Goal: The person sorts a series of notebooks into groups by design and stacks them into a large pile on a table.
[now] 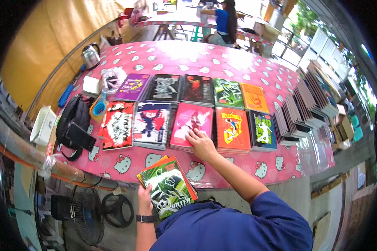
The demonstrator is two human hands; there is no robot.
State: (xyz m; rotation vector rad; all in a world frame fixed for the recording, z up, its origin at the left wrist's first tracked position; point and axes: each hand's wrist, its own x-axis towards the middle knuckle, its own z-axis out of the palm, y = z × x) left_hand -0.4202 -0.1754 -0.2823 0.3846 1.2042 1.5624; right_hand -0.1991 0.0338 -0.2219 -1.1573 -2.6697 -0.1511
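Note:
My left hand point(145, 198) is closed on the edge of a small fanned stack of spiral notebooks point(166, 187). A green cover with a soccer player lies on top, and orange and yellow covers peek out beneath it. My right hand point(200, 144) rests with outstretched fingers on the pink notebook point(191, 121), which tops a pile in the middle of the front row. To its right sits an orange volleyball notebook pile point(233, 129). On its left is a white and navy notebook pile point(152, 123). A red notebook point(117, 125) and a dark green-lettered notebook point(262, 130) end the row.
Behind is another row of notebooks point(163, 88) on the pink patterned table point(171, 54). Grey stacks of notebooks point(297, 113) stand at right. A black bag point(73, 121), phone point(80, 136), tape roll point(99, 108) and kettle point(91, 55) lie left. A fan point(86, 215) stands below; a person point(224, 23) sits beyond.

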